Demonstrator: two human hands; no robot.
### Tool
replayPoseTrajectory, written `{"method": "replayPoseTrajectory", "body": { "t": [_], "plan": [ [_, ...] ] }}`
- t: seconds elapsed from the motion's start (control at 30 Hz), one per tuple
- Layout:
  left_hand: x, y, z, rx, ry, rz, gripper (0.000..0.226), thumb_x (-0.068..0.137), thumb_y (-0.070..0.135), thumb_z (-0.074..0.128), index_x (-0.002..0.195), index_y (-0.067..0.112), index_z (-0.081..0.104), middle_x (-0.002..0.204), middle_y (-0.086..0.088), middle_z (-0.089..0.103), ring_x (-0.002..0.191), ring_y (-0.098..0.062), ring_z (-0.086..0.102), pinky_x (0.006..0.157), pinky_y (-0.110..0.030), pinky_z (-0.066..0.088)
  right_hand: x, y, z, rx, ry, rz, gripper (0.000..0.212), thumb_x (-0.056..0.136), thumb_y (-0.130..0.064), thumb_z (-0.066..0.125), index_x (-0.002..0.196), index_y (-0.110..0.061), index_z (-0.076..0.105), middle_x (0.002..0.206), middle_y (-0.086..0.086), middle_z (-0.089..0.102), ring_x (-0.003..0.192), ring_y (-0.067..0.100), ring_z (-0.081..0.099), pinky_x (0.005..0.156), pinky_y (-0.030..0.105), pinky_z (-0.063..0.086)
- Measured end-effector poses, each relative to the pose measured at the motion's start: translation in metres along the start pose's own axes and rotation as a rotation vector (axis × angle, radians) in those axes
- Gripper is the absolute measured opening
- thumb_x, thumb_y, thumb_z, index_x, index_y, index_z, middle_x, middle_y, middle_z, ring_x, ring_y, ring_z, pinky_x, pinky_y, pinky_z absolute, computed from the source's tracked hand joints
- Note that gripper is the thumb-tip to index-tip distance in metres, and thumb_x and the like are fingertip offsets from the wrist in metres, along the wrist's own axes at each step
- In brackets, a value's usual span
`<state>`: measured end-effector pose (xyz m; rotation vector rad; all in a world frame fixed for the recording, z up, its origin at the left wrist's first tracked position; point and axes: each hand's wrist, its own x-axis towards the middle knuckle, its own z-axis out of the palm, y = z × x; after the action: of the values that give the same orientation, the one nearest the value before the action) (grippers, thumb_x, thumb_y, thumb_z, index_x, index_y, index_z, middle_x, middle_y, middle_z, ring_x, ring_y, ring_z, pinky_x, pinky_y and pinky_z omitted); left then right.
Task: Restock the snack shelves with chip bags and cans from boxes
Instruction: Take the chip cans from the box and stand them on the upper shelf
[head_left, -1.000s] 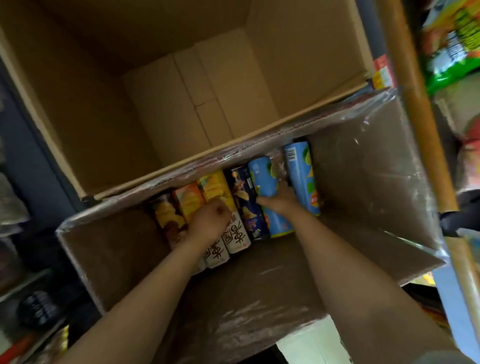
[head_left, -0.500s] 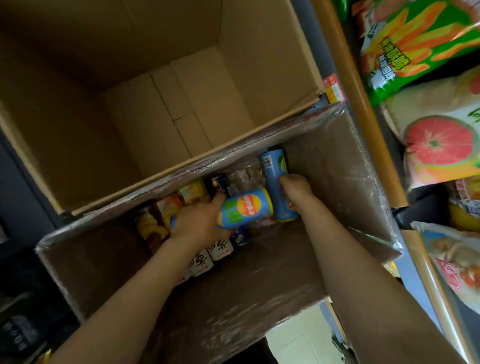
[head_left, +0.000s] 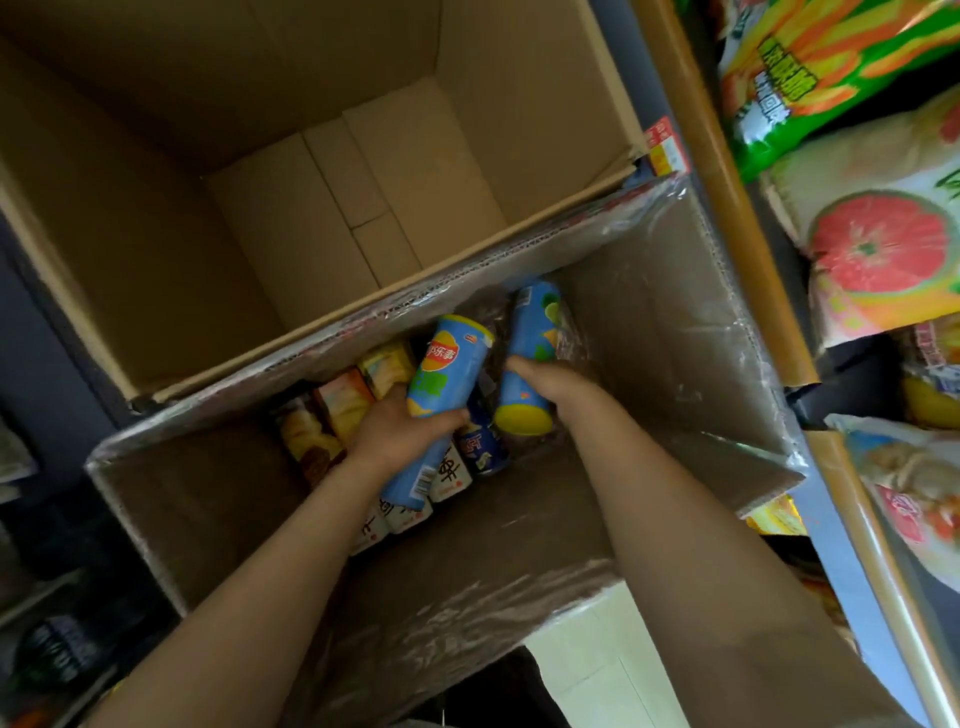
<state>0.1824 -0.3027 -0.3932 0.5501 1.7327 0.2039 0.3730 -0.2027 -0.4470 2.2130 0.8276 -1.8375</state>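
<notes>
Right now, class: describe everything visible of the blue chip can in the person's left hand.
The blue chip can is a tall tube with a yellow rim, a red-and-yellow logo and a barcode near its lower end. The left hand holds it around the middle, tilted, above the other cans in the plastic-lined box.

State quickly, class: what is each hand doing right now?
Left hand: closed around a blue chip can.
Right hand: closed on a second blue can in the box.
</notes>
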Motion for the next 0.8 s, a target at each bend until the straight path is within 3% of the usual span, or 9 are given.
{"method": "replayPoseTrajectory", "body": {
  "t": [0.13, 0.2, 0.3, 0.37, 0.5, 0.57, 0.63, 0.7, 0.8],
  "plan": [
    [-0.035, 0.015, 0.007, -0.341, -0.093, -0.031, 0.07, 0.048, 0.059, 0.081, 0.106, 0.024, 0.064, 0.098, -0.007, 0.074, 0.083, -0.026, 0.072, 0.078, -0.042, 0.06, -0.06, -0.008, -0.027, 0.118, -0.182, -0.044, 0.03, 0.092, -0.034, 0.064, 0.11, -0.01, 0.066, 0.108, 0.019, 0.066, 0.082, 0.028, 0.064, 0.089, 0.044, 0.051],
    [-0.057, 0.027, 0.013, -0.451, -0.132, 0.008, 0.052, 0.066, 0.047, 0.083, 0.105, 0.019, 0.065, 0.099, -0.012, 0.074, 0.076, -0.024, 0.071, 0.071, -0.038, 0.059, -0.1, -0.004, -0.043, 0.191, -0.206, -0.153, 0.041, 0.092, -0.031, 0.064, 0.128, -0.011, 0.059, 0.115, 0.017, 0.068, 0.091, 0.027, 0.067, 0.09, 0.043, 0.054],
    [-0.095, 0.05, 0.025, -0.584, -0.181, 0.088, 0.041, 0.081, 0.035, 0.078, 0.115, 0.017, 0.065, 0.105, -0.015, 0.074, 0.076, -0.023, 0.072, 0.066, -0.035, 0.058, -0.173, 0.013, -0.067, 0.342, -0.257, -0.358, 0.048, 0.097, -0.024, 0.059, 0.138, -0.04, 0.041, 0.115, -0.002, 0.071, 0.091, 0.016, 0.073, 0.074, 0.031, 0.058],
    [-0.129, 0.07, 0.032, -0.646, -0.216, 0.155, 0.046, 0.081, 0.035, 0.077, 0.122, 0.018, 0.063, 0.107, -0.011, 0.075, 0.082, -0.024, 0.073, 0.07, -0.037, 0.06, -0.222, 0.03, -0.082, 0.41, -0.274, -0.448, 0.053, 0.096, -0.026, 0.06, 0.134, -0.054, 0.036, 0.125, -0.011, 0.067, 0.103, 0.016, 0.071, 0.081, 0.033, 0.057],
    [-0.206, 0.102, 0.051, -0.681, -0.292, 0.331, 0.056, 0.077, 0.036, 0.077, 0.128, 0.018, 0.061, 0.116, -0.012, 0.073, 0.096, -0.031, 0.071, 0.086, -0.048, 0.058, -0.299, 0.08, -0.113, 0.461, -0.21, -0.641, 0.05, 0.101, -0.028, 0.054, 0.142, -0.049, 0.035, 0.136, -0.021, 0.058, 0.116, 0.009, 0.065, 0.089, 0.032, 0.056],
    [-0.249, 0.11, 0.063, -0.651, -0.31, 0.424, 0.057, 0.075, 0.038, 0.073, 0.127, 0.018, 0.06, 0.111, -0.01, 0.074, 0.091, -0.028, 0.072, 0.079, -0.045, 0.061, -0.339, 0.104, -0.129, 0.442, -0.118, -0.775, 0.04, 0.106, -0.029, 0.042, 0.144, -0.039, 0.04, 0.144, -0.017, 0.052, 0.121, -0.003, 0.058, 0.092, 0.023, 0.053],
    [-0.291, 0.113, 0.081, -0.654, -0.354, 0.484, 0.056, 0.076, 0.039, 0.072, 0.127, 0.017, 0.061, 0.111, -0.01, 0.075, 0.088, -0.026, 0.074, 0.073, -0.041, 0.062, -0.379, 0.129, -0.146, 0.466, -0.027, -0.885, 0.034, 0.106, -0.034, 0.042, 0.139, -0.039, 0.051, 0.147, -0.01, 0.051, 0.125, -0.002, 0.055, 0.096, 0.026, 0.052],
    [-0.333, 0.118, 0.102, -0.661, -0.403, 0.553, 0.053, 0.077, 0.039, 0.075, 0.124, 0.017, 0.063, 0.109, -0.011, 0.075, 0.086, -0.025, 0.074, 0.074, -0.041, 0.062, -0.418, 0.157, -0.165, 0.476, 0.062, -0.993, 0.035, 0.102, -0.028, 0.048, 0.131, -0.042, 0.06, 0.134, -0.006, 0.064, 0.12, 0.013, 0.063, 0.096, 0.04, 0.054],
    [-0.401, 0.123, 0.136, -0.673, -0.422, 0.671, 0.042, 0.068, 0.043, 0.069, 0.104, 0.023, 0.068, 0.083, -0.004, 0.077, 0.065, -0.018, 0.072, 0.062, -0.034, 0.059, -0.48, 0.204, -0.192, 0.415, 0.126, -1.167, 0.063, 0.092, 0.008, 0.043, 0.14, -0.032, 0.052, 0.082, 0.009, 0.076, 0.074, 0.025, 0.071, 0.07, 0.033, 0.056]
  ]
}}
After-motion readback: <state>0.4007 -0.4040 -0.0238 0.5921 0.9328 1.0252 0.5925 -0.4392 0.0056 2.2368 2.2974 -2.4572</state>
